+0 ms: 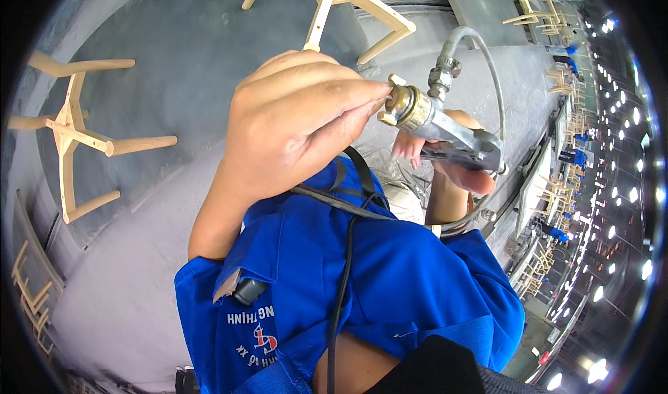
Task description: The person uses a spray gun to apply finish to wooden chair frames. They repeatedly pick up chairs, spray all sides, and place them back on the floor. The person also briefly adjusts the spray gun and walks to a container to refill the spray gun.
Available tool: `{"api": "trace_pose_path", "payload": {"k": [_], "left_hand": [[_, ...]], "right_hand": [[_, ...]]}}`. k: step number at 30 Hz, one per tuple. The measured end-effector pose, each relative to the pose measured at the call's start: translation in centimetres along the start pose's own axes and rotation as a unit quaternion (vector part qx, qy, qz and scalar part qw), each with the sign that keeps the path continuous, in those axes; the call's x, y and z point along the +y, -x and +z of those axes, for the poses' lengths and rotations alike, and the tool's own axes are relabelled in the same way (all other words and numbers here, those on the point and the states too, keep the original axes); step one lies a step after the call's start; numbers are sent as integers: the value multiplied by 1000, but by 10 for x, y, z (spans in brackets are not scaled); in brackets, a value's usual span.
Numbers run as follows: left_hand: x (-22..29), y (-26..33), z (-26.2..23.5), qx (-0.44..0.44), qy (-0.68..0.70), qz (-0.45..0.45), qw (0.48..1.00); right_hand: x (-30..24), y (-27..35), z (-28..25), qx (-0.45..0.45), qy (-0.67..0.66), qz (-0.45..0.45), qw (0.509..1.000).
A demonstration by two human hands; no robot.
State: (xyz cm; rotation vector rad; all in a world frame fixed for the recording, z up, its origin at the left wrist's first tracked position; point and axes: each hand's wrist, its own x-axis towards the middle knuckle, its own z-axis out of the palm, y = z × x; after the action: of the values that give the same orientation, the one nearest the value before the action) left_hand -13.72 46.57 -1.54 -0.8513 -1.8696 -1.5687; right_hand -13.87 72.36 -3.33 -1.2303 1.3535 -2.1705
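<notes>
Workshop: one wooden chair frame [67, 128] was left of the spray gun [451, 131].
Left hand [299, 108]: fingertips pinched the gun's brass air cap [402, 105].
Right hand [456, 176]: it held the gun, fingers wrapped around.

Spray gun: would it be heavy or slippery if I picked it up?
The spray gun looks mostly metal, so probably heavy for its size. Its smooth surfaces might feel slippery. Its hose bends in a loop, so likely flexes.
</notes>
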Motion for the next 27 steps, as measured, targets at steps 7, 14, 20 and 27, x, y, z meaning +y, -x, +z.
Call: {"api": "trace_pose_path", "payload": {"k": [7,14,20,27], "left_hand": [[-8,-4,-2,-31,-6,42,999],[-11,-7,3,-31,-29,53,998],[-18,-3,10,-6,-56,79,995],[-28,-4,21,-5,-47,88,995]], "right_hand": [[-5,16,-2,80,71,56,993],[-5,13,-15,13,86,62,994],[-2,11,-14,28,30,30,999],[-4,11,-27,31,15,19,999]]}}
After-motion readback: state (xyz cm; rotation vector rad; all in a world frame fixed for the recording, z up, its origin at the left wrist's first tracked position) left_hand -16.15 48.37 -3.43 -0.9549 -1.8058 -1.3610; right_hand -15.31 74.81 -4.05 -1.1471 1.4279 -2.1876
